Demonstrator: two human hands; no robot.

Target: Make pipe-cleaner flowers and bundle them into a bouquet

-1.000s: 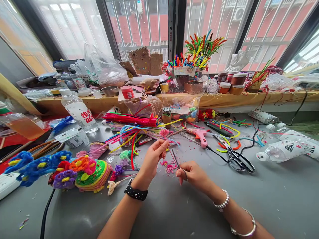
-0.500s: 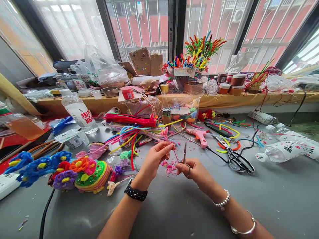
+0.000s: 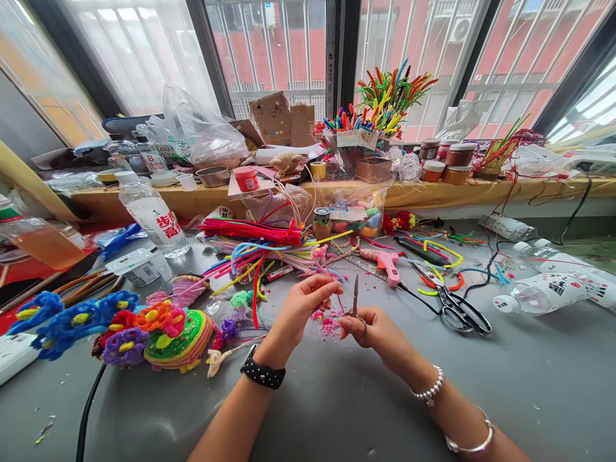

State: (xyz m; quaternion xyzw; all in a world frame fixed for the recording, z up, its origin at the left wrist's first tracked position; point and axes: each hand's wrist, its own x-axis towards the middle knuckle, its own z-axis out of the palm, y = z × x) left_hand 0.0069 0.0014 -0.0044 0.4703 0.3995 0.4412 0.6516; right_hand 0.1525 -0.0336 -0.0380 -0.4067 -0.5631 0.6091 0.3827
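Observation:
My left hand (image 3: 310, 301) pinches a thin pink pipe cleaner (image 3: 339, 299), whose fluffy pink end (image 3: 319, 254) sticks up above the fingers. The lower end of its stem runs down to the fingertips of my right hand (image 3: 368, 327). That hand is closed round the handles of a small pair of scissors (image 3: 355, 296), its blades pointing up beside the stem. Below and between both hands lies a little heap of pink fluff clippings (image 3: 330, 325) on the grey table (image 3: 317, 410).
Pipe-cleaner flowers (image 3: 128, 333) lie at left, and a red bundle of pipe cleaners (image 3: 250, 232) lies behind my hands. A pink glue gun (image 3: 387, 264), large scissors (image 3: 457, 308) and plastic bottles (image 3: 543, 294) are to the right. A cluttered ledge (image 3: 279, 192) runs below the windows.
Both hands keep nearly the same place. The scissors and the pink pipe cleaner have shifted only very slightly; the grips look the same.

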